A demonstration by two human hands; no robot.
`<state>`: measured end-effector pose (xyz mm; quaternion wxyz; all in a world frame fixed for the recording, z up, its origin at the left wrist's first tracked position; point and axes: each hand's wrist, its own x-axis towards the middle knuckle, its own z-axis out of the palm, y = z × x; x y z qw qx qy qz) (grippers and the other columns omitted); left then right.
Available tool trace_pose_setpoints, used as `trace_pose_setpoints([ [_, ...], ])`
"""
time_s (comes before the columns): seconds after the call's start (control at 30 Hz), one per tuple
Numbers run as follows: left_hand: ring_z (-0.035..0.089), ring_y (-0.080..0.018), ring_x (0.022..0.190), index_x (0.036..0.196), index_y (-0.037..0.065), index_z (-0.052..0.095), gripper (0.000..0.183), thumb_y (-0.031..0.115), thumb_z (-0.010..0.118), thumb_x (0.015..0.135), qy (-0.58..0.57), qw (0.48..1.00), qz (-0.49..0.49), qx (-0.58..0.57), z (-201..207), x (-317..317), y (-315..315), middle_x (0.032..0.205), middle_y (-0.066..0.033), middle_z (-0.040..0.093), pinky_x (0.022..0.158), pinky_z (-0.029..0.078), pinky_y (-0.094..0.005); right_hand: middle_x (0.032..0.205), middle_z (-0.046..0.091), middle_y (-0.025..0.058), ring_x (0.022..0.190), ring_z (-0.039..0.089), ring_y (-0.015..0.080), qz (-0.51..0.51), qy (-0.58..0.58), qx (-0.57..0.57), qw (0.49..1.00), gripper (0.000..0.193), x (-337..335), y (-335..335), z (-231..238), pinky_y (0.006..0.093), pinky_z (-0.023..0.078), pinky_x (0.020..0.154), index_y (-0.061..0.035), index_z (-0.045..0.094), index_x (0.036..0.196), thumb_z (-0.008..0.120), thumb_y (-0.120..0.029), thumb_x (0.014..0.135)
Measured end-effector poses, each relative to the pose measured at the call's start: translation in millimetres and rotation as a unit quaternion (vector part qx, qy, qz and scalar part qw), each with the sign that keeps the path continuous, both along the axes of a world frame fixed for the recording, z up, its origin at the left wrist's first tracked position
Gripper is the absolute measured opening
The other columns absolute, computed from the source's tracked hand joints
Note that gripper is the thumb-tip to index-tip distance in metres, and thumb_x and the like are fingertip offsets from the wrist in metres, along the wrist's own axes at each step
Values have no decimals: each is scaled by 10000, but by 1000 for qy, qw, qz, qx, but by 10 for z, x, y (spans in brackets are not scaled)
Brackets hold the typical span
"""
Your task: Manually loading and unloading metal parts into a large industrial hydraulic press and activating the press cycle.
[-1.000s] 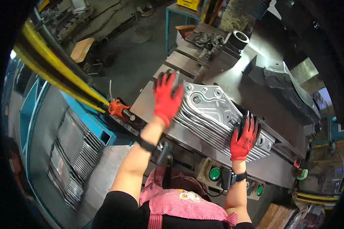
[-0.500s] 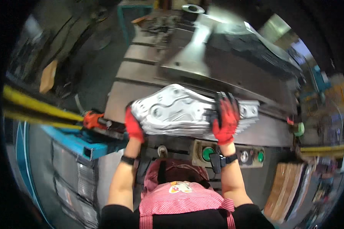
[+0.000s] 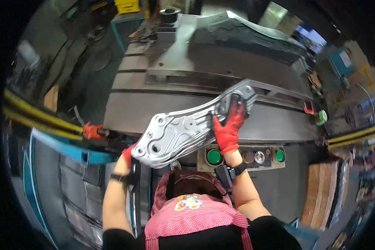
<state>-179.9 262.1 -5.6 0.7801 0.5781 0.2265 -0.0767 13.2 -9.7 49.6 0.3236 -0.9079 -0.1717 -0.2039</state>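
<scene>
Between my two hands is a stack of stamped silver metal brackets [image 3: 175, 133], several thin pressed plates nested together. The stack is tilted, its narrow end up and to the right, its wide end low at the left. My right hand [image 3: 231, 127], in a red and black glove, grips the narrow end with fingers over the top plate. My left hand [image 3: 128, 154], in a red glove, is at the wide end; its fingers are mostly hidden behind the stack. The metal press bed [image 3: 133, 106] lies beyond, and the stack overhangs its front edge.
A control box with green push buttons [image 3: 214, 157] is below the bed's front edge. A large die block [image 3: 212, 54] stands at the back. Yellow rails [image 3: 41, 118] and a blue frame [image 3: 71, 148] are at left; stacked cardboard [image 3: 318, 193] is at right.
The stack has turned counterclockwise: its wide end has come down and left toward me, its narrow end up. Both hands have moved left with it, still holding on.
</scene>
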Motion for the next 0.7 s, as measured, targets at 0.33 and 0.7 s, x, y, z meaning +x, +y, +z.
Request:
trace_pose_setpoints([
  [0.33,618,-139,902,1106,54,625,413,396,489,919,-13,969,117,-217,-586,-399,-1155,1037,-49,651,830,484,-314,1341,348,185,1187,406,272,122,336,398,845,676,98,-466,-624,427,331,1006,-25,237,1390,553,-314,867],
  [0.7,631,-234,923,1327,20,371,484,210,497,900,13,978,204,-30,-1642,-1327,-2133,1155,-161,590,851,488,-336,1509,73,140,1372,146,251,264,316,373,831,815,-97,-180,-916,396,132,1116,-107,59,1459,591,-157,844],
])
